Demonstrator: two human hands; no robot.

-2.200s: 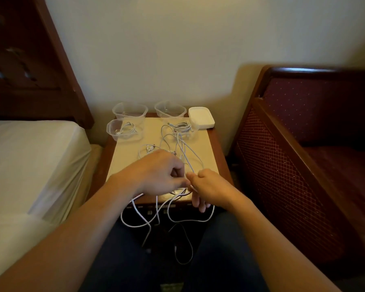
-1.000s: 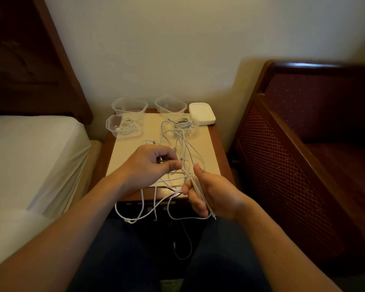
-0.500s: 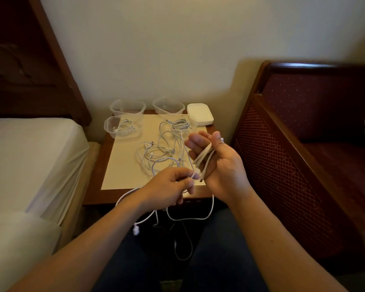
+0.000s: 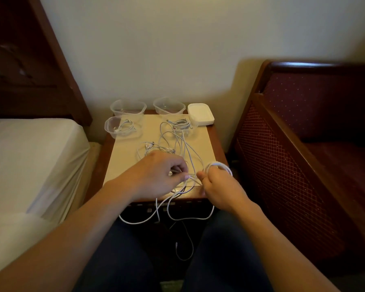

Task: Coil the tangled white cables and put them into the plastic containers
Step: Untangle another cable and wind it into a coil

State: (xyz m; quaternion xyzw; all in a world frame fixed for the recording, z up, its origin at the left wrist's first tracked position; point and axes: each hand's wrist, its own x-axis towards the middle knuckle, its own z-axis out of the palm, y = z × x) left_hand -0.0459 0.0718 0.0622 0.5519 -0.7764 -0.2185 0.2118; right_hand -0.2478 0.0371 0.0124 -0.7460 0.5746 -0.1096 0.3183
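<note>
Tangled white cables (image 4: 175, 144) lie on the small bedside table (image 4: 211, 142), with loops hanging over its front edge. My right hand (image 4: 219, 188) grips a small coil of white cable (image 4: 219, 165) wound round its fingers. My left hand (image 4: 158, 173) pinches a strand of the same cable just left of it. Clear plastic containers stand at the back: an empty one (image 4: 128, 107), another empty one (image 4: 169, 105), one on the left holding a coiled cable (image 4: 120, 127), and one with a coiled cable (image 4: 180, 124) at the back right.
A stack of white lids (image 4: 200, 113) sits at the table's back right corner. A bed with a white sheet (image 4: 30, 161) lies to the left, a dark wooden armchair (image 4: 299, 144) to the right. My legs are below the table's front edge.
My right hand has turned palm down and dropped from its raised position to the table's front edge, with the cable now looped round its fingers. My left hand moved up beside it.
</note>
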